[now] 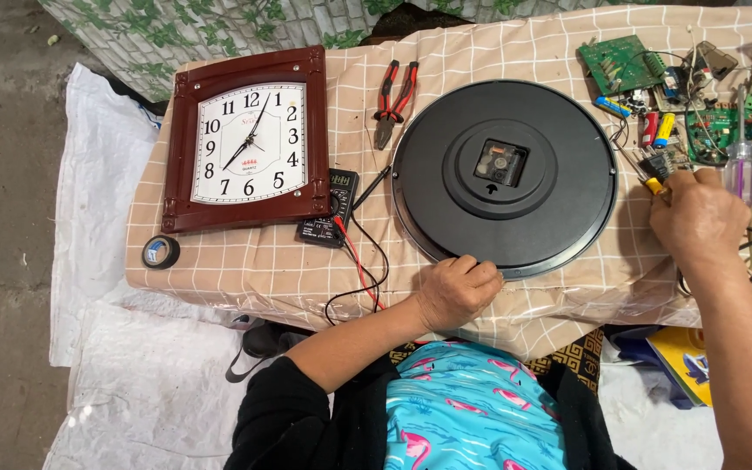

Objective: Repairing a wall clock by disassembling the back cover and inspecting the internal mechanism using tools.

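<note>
— Left hand (456,292)?
— Curled shut, knuckles up, fingertips pressed on the near rim of the round clock (504,178). Pinning it, not lifting.
— Right hand (698,218)?
— Closed on a yellow-tipped tool (654,185) among the loose parts. Fingers bunched together; exact pinch hidden by the back of the hand.
— And the clock itself?
— Lying face down at the middle of the checked cloth (245,261), black back up, movement (501,163) in the central recess.
— Handling?
— Probably light and stiff, thin plastic shell, smooth and a bit slippery. Glass likely underneath, so fragile if dropped or flexed. Best taken at the rim, opposite sides, never by the movement.
— Around it?
— Pliers (393,100) just above left, multimeter (329,207) with leads beside the square clock (247,139), tape roll (160,252) at the far left corner, circuit boards (620,63) and batteries (656,128) well right.
</note>
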